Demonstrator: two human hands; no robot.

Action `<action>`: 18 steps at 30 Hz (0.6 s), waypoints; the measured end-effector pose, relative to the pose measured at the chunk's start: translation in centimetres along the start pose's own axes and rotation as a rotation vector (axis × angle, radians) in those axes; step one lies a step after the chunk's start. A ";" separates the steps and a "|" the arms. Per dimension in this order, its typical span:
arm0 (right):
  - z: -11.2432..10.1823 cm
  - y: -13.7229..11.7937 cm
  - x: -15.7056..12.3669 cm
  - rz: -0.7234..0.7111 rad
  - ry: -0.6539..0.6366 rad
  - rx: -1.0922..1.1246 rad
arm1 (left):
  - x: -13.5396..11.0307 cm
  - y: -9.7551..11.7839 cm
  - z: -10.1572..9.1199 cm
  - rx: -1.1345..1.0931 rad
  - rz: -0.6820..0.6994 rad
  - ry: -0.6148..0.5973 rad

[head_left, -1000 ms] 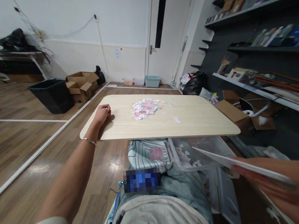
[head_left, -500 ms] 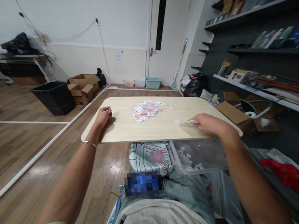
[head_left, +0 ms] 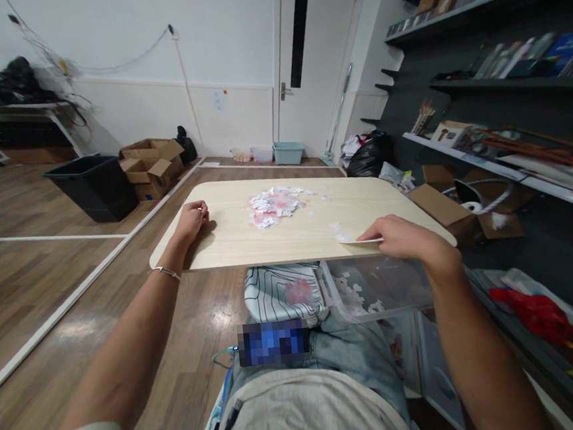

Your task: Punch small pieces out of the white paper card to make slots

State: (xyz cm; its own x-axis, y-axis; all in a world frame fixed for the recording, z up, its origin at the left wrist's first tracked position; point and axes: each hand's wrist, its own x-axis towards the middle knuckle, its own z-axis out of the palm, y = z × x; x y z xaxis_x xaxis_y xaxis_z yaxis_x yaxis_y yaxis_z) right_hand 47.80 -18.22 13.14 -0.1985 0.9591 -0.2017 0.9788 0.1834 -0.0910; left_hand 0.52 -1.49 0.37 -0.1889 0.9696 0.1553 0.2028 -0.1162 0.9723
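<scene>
A light wooden tabletop [head_left: 248, 235] lies across my lap. A heap of small white and pink puzzle pieces [head_left: 274, 206] sits at its middle, with a few loose pieces [head_left: 336, 227] nearer me. My left hand [head_left: 191, 220] rests curled on the left part of the board, fingers closed. My right hand [head_left: 401, 238] lies near the front right edge, pinching a thin flat white sheet [head_left: 357, 238] against the board. Below the table edge a clear plastic box [head_left: 373, 291] holds more pieces on my lap.
A black bin [head_left: 94, 185] and open cardboard boxes [head_left: 154, 165] stand on the floor to the left. Dark shelves [head_left: 496, 83] with books line the right wall, with a cardboard box [head_left: 441, 207] and black bag [head_left: 369, 155] below. A white door [head_left: 303, 66] is ahead.
My right hand has come up from the lower right with the flat sheet and now rests on the board's front right edge. My left hand has stayed put.
</scene>
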 end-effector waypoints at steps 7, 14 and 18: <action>-0.7 0.1 -0.6 -0.008 0.002 -0.001 | 0.6 0.2 -0.3 0.363 0.070 0.148; -0.7 1.1 0.6 0.042 0.034 -0.055 | 0.3 0.6 0.2 0.788 0.016 0.263; -0.6 1.4 1.5 0.052 0.010 -0.087 | -1.5 2.7 0.8 0.813 -0.053 0.270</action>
State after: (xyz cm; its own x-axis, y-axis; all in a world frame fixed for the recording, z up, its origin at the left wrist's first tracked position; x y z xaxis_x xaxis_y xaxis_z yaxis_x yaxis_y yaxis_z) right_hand 48.85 -16.40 13.30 -0.1472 0.9698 -0.1946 0.9885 0.1509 0.0045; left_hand 2.11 -3.09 2.65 -0.4187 0.8732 0.2493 0.7935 0.2183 0.5681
